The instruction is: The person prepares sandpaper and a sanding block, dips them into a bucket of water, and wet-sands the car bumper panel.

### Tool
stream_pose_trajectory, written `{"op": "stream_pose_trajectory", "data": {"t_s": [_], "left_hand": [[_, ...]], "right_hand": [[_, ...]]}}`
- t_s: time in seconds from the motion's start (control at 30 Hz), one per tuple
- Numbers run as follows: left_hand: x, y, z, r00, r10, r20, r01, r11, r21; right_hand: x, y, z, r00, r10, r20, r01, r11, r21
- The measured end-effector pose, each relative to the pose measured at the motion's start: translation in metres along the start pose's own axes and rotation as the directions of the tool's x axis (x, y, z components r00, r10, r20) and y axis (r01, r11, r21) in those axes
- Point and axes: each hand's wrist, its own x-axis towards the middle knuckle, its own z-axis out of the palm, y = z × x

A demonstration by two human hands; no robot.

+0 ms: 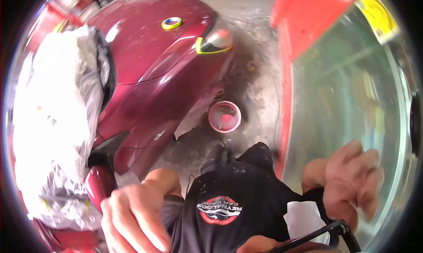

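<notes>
My left hand (136, 213) hangs at the lower left, close to the car's dark red wing mirror (100, 183). Its fingers are loosely bent and slightly apart, and nothing shows in them. On the right, my right hand (352, 178) is raised in front of the glass pane (335, 103), smeared a little by motion. Half-curled fingers stand off its thumb, with no object visible between them. A dark red car (154, 72) fills the left side. Yellow-green tape (214, 52) edges its headlight (219, 39), and a tape roll (172, 23) lies on the hood.
A pinkish bucket (224, 117) of cloudy liquid stands on the concrete floor (255, 94) beside the car. Plastic sheeting (57, 120) covers the windshield area. A red post (286, 90) borders the glass. A black frame (326, 231) crosses the lower right, near a white patch (305, 222).
</notes>
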Motion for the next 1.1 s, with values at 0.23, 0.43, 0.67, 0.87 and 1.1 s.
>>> {"op": "stream_pose_trajectory", "data": {"t_s": [0.23, 0.43, 0.67, 0.87, 1.1], "left_hand": [[-0.145, -0.021, -0.086, 0.493, -0.009, -0.87, 0.83, -0.293, 0.474], [-0.458, -0.035, -0.129, 0.025, -0.026, -0.999, 0.299, -0.954, 0.032], [-0.659, -0.02, -0.236, -0.007, 0.041, -0.999, 0.372, -0.927, -0.041], [-0.78, -0.001, -0.317, -0.352, 0.536, -0.767, 0.459, -0.616, -0.641], [-0.887, 0.006, -0.396, -0.478, 0.791, -0.381, 0.434, -0.163, -0.886]], "right_hand": [[-0.21, 0.304, -0.174, 0.551, 0.779, -0.299, -0.834, 0.528, -0.162], [-0.455, 0.465, -0.171, 0.172, 0.951, 0.258, -0.73, 0.299, -0.615], [-0.586, 0.564, -0.127, -0.037, 0.873, 0.486, -0.447, 0.42, -0.789], [-0.694, 0.644, -0.099, -0.123, 0.854, 0.505, -0.243, 0.468, -0.85], [-0.746, 0.677, -0.092, -0.314, 0.738, 0.597, -0.27, 0.533, -0.802]]}}
